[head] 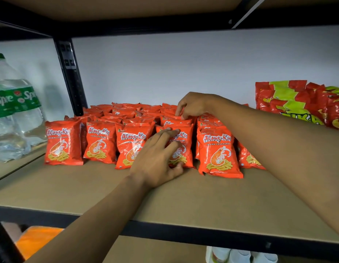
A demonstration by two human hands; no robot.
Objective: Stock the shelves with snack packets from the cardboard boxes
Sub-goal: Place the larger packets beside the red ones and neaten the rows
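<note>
Several orange prawn cracker packets [100,142] stand upright in rows on the brown shelf board [100,190]. My left hand [157,158] lies with straight fingers against the face of the front packet [181,138] of the fourth row, its thumb under the packet's lower edge. My right hand [193,105] reaches over from the right, and its curled fingertips pinch the top edge of a packet [173,121] just behind that front one. No cardboard box is in view.
Large water bottles [15,114] with green labels stand on the neighbouring shelf at the left, beyond a black upright post [70,73]. Big red and green snack bags [297,103] lean at the back right. A shelf board hangs overhead. Something orange [35,240] lies on the level below.
</note>
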